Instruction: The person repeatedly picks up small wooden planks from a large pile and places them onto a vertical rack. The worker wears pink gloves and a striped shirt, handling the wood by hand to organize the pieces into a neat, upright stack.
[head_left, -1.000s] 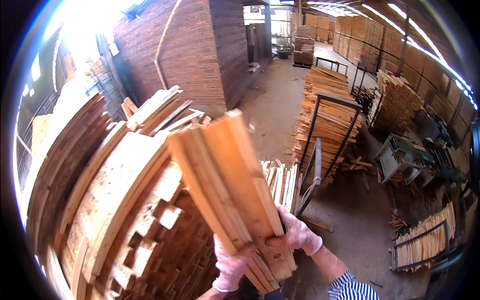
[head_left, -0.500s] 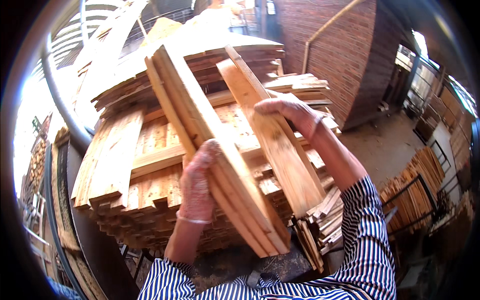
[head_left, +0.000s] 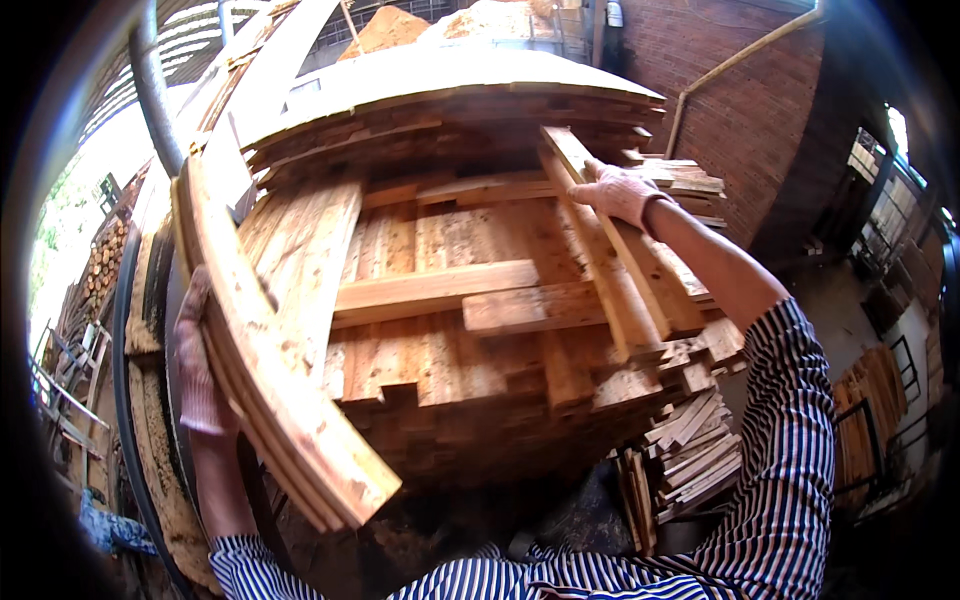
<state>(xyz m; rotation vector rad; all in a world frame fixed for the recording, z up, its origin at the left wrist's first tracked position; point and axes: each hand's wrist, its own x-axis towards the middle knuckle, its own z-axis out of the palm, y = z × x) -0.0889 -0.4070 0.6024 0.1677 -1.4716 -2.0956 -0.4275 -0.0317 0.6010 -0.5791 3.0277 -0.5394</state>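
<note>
My left hand (head_left: 194, 365), in a knitted work glove, is closed round the outer side of several stacked wooden boards (head_left: 285, 385). They are held tilted over the left side of the timber pile, and some fingers are hidden behind them. My right hand (head_left: 622, 194), also gloved, grips the upper part of a wooden plank (head_left: 640, 265) at the pile's right side. A second plank (head_left: 600, 265) lies along its left side. Beneath both hands is a big pile of sawn timber (head_left: 440, 365), with two short crosspieces (head_left: 435, 290) lying across its top layer.
Behind the pile rises a higher stack of boards (head_left: 450, 115). Short offcuts (head_left: 695, 445) lie heaped at the right front. A brick wall (head_left: 740, 90) stands at the back right, with more timber (head_left: 870, 400) below. On the left runs a rough wooden beam (head_left: 155, 420) beside a dark rail.
My left hand has carried its boards left, away from the pile's middle. My right hand has moved right and its plank now lies lower, over the pile's right side. The view has shifted.
</note>
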